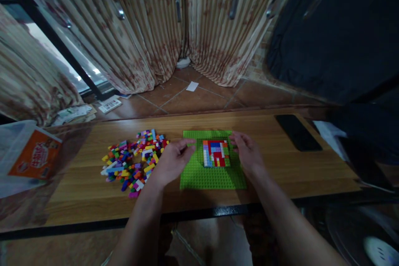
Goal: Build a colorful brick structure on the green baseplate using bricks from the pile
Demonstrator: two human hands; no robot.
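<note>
A green studded baseplate [193, 174] lies on the wooden table. Near its middle sits a block built of toy bricks [215, 153] in red, blue, white, orange, light purple and other colours. Over the plate's left edge, my left hand [176, 161] has its thumb and fingers apart, with nothing visible between them. My right hand [247, 153] is at the plate's right edge, its fingers loosely bent and apart, close to the brick block but not on it. Left of my left hand spreads a pile of loose bricks [124, 162] in many colours; my left hand hides part of its right side.
A dark phone [298, 133] lies at the table's right, beside white paper [328, 137]. At far left stands a clear plastic tub [18, 183] with an orange label. Striped curtains [149, 41] hang behind the tiled floor [205, 99].
</note>
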